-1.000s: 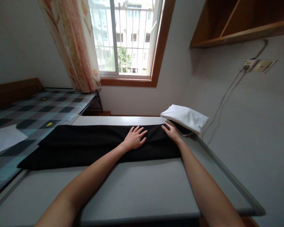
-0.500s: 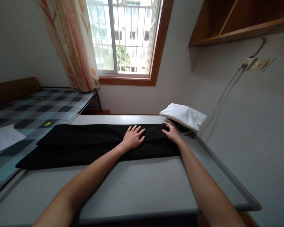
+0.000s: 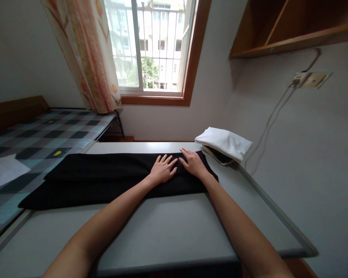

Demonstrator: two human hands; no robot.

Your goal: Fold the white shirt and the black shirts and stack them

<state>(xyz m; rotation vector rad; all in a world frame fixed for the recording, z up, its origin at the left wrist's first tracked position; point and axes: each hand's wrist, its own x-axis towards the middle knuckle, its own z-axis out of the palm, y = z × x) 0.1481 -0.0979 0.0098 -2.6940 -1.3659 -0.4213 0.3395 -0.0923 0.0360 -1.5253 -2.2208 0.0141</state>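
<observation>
Daylit room with pale walls

A barred window [image 3: 150, 46] sits at 12 o'clock, a patterned curtain [image 3: 87, 54] at 11, a checked bed [image 3: 46, 135] at 9, a wooden shelf [image 3: 292, 27] and wall socket [image 3: 311, 79] at 2.

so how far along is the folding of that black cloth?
Done: the black cloth lies folded into a long band on the grey table. In hand: left hand and right hand press flat on its right end. Left: its left end overhangs the table, unfolded crosswise.

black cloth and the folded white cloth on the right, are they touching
Apart. The head view shows bare grey table between the black cloth end and the white cloth.
</observation>
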